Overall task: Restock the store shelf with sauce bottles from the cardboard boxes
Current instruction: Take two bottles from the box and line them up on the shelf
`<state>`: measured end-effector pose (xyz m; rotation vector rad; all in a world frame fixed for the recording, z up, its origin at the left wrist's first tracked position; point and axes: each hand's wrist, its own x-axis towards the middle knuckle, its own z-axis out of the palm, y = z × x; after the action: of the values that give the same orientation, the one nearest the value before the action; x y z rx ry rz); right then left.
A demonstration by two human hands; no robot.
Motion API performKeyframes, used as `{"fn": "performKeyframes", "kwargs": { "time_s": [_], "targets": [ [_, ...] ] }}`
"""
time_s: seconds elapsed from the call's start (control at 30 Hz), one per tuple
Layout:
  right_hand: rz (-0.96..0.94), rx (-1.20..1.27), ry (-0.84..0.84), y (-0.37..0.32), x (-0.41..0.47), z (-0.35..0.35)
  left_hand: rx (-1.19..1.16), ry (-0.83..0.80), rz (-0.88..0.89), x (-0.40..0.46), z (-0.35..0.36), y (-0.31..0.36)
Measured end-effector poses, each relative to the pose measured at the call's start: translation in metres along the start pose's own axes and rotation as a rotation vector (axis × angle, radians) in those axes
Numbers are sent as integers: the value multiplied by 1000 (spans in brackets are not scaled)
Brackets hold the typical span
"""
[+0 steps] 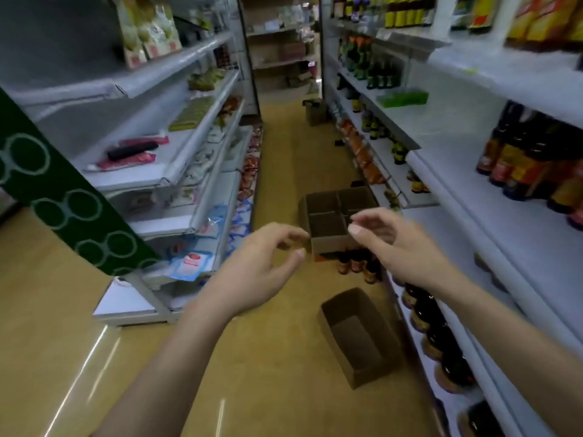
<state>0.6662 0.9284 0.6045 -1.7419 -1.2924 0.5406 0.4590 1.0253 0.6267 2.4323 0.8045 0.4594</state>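
Note:
Both my hands are raised in the aisle and hold nothing. My left hand (pixel 258 263) has loosely curled fingers. My right hand (pixel 391 244) is relaxed, thumb forward. Beyond them a cardboard box with dividers (pixel 328 222) stands on the floor, its visible cells bare. Several sauce bottles (pixel 356 264) stand on the floor right in front of it. A second cardboard box (pixel 359 335), with nothing in it, lies on the floor below my right forearm. Dark sauce bottles (pixel 432 326) line the low right shelf, and more sauce bottles (pixel 530 162) stand on the right shelf at chest height.
White shelving runs along both sides of the aisle. The left shelves (pixel 176 165) hold packets and bags. A green patterned panel (pixel 63 203) juts in at the left. Another box (pixel 315 111) sits far down the tan floor (pixel 277 373).

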Motion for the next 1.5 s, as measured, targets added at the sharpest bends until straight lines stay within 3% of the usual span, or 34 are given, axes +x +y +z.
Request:
{"fn": "performKeyframes", "kwargs": {
  "time_s": [0.23,0.5,0.6,0.9,1.1,1.27,1.5],
  "targets": [
    [44,-47,-118,42,124,-13,-106,-63,-3,119,14,-57],
    [216,-62,25,110,268,-11,-158,-142,76,293,30,-170],
    [275,-29,114,129,320,-7,-136,-245,130,371,36,-206],
    [485,-44,252,211,422,-8,-79,-496,301,557,122,-246],
    [586,2,280,323,485,24,-81,-591,180,633,193,-301],
    [787,139,268,418,521,47,-55,-742,1,691,263,-348],
    [921,188,304,512,554,59,-103,-767,-21,739,356,-382]
  ]
}}
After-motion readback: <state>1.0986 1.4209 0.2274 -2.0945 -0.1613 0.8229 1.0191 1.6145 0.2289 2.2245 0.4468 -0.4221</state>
